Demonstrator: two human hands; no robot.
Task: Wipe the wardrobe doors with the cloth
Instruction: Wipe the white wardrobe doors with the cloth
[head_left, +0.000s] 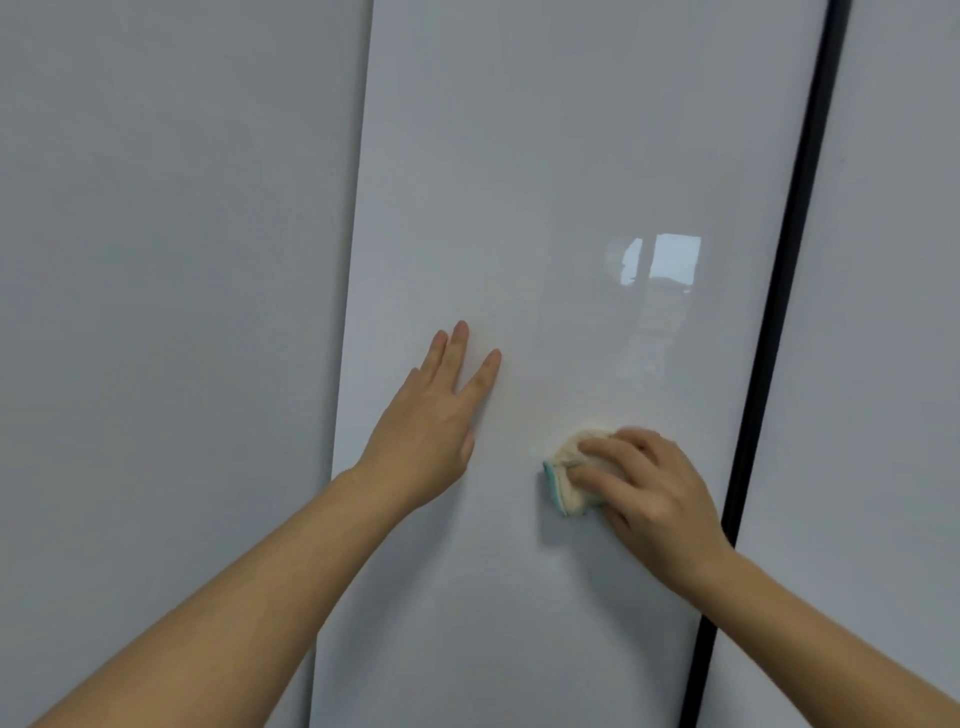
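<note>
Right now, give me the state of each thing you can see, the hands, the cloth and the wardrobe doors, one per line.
left hand: open, fingers spread, flat on the middle door
right hand: closed over the cloth, pressing it to the door
cloth: bunched up, cream with a teal edge, against the door
middle door: glossy, reflecting a window
left door: untouched
right door: beyond a dark gap, untouched

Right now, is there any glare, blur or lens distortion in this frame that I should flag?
Head view: a bright window reflection glares off the glossy middle door; the right hand and cloth are slightly motion-blurred, while the left hand is sharper; the door edges and the black strip lean with wide-angle distortion; soft shadows lie under both hands.
</note>
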